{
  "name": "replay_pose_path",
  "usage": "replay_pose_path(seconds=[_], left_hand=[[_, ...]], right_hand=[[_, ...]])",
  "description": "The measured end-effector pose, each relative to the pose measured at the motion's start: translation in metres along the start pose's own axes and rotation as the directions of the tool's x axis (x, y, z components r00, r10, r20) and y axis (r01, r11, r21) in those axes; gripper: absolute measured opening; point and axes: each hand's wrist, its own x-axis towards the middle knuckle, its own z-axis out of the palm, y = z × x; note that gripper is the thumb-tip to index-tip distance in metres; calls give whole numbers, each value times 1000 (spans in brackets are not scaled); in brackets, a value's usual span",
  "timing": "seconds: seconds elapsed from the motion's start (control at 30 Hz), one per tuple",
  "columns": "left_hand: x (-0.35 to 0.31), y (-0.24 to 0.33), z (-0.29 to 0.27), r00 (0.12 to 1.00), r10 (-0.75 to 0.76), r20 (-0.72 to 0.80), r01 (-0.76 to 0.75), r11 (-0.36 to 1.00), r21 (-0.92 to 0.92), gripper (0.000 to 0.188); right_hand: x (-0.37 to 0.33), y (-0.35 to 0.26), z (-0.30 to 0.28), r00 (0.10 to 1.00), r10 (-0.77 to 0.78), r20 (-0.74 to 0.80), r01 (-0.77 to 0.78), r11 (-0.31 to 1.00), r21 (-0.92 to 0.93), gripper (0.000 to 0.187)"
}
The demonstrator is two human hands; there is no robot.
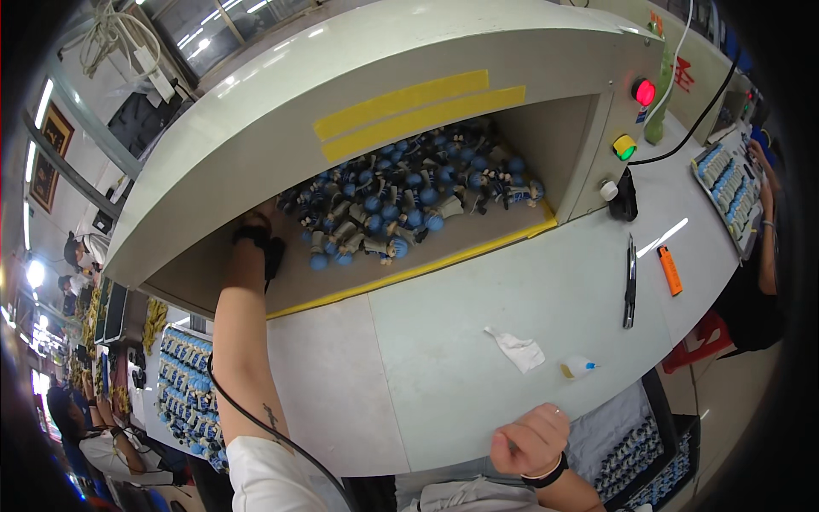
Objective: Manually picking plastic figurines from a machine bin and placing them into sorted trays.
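My left arm reaches into the open front of a grey metal booth, with my left hand (258,224) in shadow at the left end of a heap of small toy figures (392,200). The figures have round blue heads and grey and dark blue bodies. The booth's front panel partly covers this hand, so its fingers and anything in them cannot be made out. A dark band circles the left wrist. At the table's near edge, my right hand (533,439) is curled into a fist, and nothing shows in it. It wears a dark wristband.
A crumpled white tissue (519,350), a small bottle with a blue tip (577,368), a black utility knife (630,282) and an orange lighter (670,270) lie on the white table. Trays of figures (183,388) stand left and lower right. A cable crosses my left arm. Co-workers sit both sides.
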Motion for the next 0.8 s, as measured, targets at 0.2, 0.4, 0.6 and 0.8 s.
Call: replay_pose_path(seconds=[0.2,0.4,0.6,0.8], left_hand=[[16,-21,15,989,145,40,-148,982,114,42],[35,-46,16,958,276,84,-288,931,224,43],[20,-4,27,942,200,270,-180,979,-99,47],[-9,60,-2,981,120,150,-131,989,68,48]], right_hand=[[0,1,-2,1000,17,0,-17,1000,-2,14],[0,-2,-2,1000,17,-3,-17,1000,6,13],[0,1,0,1000,11,-6,-11,1000,-27,12],[1,0,0,1000,6,-24,-6,1000,-14,12]])
